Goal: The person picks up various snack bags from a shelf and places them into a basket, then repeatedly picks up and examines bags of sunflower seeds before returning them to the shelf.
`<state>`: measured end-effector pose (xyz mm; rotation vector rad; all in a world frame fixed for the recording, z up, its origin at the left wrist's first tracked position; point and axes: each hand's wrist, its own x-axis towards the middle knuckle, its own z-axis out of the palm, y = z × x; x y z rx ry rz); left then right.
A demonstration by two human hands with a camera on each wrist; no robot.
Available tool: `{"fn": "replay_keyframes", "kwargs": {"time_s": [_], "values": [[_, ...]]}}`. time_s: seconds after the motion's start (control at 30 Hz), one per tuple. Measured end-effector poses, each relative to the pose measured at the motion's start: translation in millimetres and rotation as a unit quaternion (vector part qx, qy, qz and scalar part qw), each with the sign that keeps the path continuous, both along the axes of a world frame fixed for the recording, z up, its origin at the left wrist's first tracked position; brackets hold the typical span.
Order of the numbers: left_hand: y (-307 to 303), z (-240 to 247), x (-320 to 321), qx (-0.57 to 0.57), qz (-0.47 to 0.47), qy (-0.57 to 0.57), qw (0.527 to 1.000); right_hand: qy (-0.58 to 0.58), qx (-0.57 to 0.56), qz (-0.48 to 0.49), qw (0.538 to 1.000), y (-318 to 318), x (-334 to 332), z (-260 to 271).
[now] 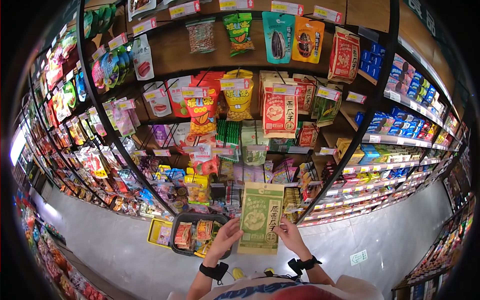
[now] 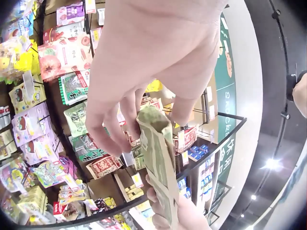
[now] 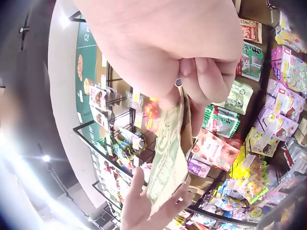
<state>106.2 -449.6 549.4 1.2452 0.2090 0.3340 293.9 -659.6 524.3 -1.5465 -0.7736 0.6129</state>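
Note:
A flat green bag of melon seeds (image 1: 260, 217) is held upright in front of the shelves, its printed face toward the head camera. My left hand (image 1: 226, 241) grips its left edge low down, thumb at the front and fingers reaching behind. At the opposite edge, my right hand (image 1: 292, 239) pinches the bag with the thumb in front. The left wrist view shows the bag (image 2: 158, 158) edge-on between the left thumb and fingers (image 2: 112, 129). Curled fingers (image 3: 211, 81) of the right hand show behind the bag (image 3: 168, 153) in the right wrist view.
A dark basket (image 1: 173, 235) with several snack packs stands on the floor at left, beside a yellow bin (image 1: 156, 232). Red seed bags (image 1: 280, 112) hang on the rack ahead. Boxed goods (image 1: 395, 120) fill shelves at right. A black post (image 1: 372, 107) divides the racks.

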Motion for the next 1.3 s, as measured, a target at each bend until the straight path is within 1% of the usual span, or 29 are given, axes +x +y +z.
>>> {"fn": "replay_keyframes", "kwargs": {"time_s": [0.03, 0.13, 0.17, 0.23, 0.37, 0.43, 0.47, 0.53, 0.57, 0.6, 0.67, 0.7, 0.73, 0.8, 0.83, 0.87, 0.93, 0.97, 1.17, 1.2, 1.3], "values": [[-4, 7, -1, -0.005, -0.008, -0.007, 1.000, 0.023, 0.009, 0.012, 1.000, 0, -1, 11], [-18, 13, -1, -0.047, -0.021, 0.013, 0.999, 0.024, 0.010, 0.014, 1.000, 0, -5, 30], [-21, 10, 3, -0.017, -0.002, 0.007, 1.000, 0.040, 0.018, 0.017, 0.999, 1, -6, 26], [-28, 0, 8, 0.040, 0.033, -0.004, 0.999, 0.023, 0.027, 0.011, 0.999, 3, -8, 26], [-37, 5, 8, -0.002, 0.045, -0.012, 0.999, 0.011, 0.012, 0.002, 1.000, 0, -9, 32], [-30, -7, 13, -0.037, 0.029, 0.013, 0.999, -0.020, 0.008, -0.001, 1.000, 0, -7, 34], [-30, -10, 13, -0.056, 0.020, 0.028, 0.998, -0.010, -0.002, 0.015, 1.000, -3, -9, 32], [-33, -7, 17, -0.061, 0.040, 0.020, 0.997, 0.006, -0.020, 0.049, 0.999, -5, -7, 26], [-33, -6, 19, -0.061, 0.043, 0.016, 0.997, 0.010, -0.060, 0.064, 0.996, -7, -12, 39], [-34, -5, 20, -0.062, 0.046, 0.014, 0.997, 0.021, -0.045, 0.067, 0.997, -7, -16, 39], [-36, -4, 22, -0.030, 0.037, 0.005, 0.999, 0.039, -0.011, 0.071, 0.997, -4, -20, 36], [-35, -3, 22, -0.013, 0.032, -0.001, 0.999, 0.053, -0.028, 0.090, 0.994, -2, -11, 33], [-41, -7, 15, -0.040, 0.019, 0.025, 0.999, 0.077, -0.055, 0.110, 0.989, -8, -10, 26], [-30, -4, 17, -0.070, -0.015, 0.050, 0.996, 0.100, -0.050, 0.124, 0.986, -7, -9, 31], [-28, -3, 14, -0.115, -0.031, 0.065, 0.991, 0.106, -0.044, 0.132, 0.985, -5, -9, 30], [-26, -8, 13, -0.112, -0.037, 0.073, 0.990, 0.111, -0.038, 0.141, 0.983, -4, -9, 29], [-19, -18, 11, -0.102, -0.046, 0.084, 0.990, 0.131, -0.062, 0.156, 0.977, -1, -10, 24], [-14, -21, 8, -0.104, -0.063, 0.070, 0.990, 0.146, -0.062, 0.164, 0.974, 2, -11, 23], [-3, -31, -5, -0.187, -0.028, 0.039, 0.981, 0.167, -0.040, 0.211, 0.962, 28, -13, 10], [2, -32, -7, -0.173, -0.027, 0.047, 0.983, 0.169, -0.041, 0.216, 0.961, 32, -14, 8], [10, -40, -13, -0.142, -0.022, 0.078, 0.987, 0.166, -0.125, 0.214, 0.955, 41, -17, -1]]}}
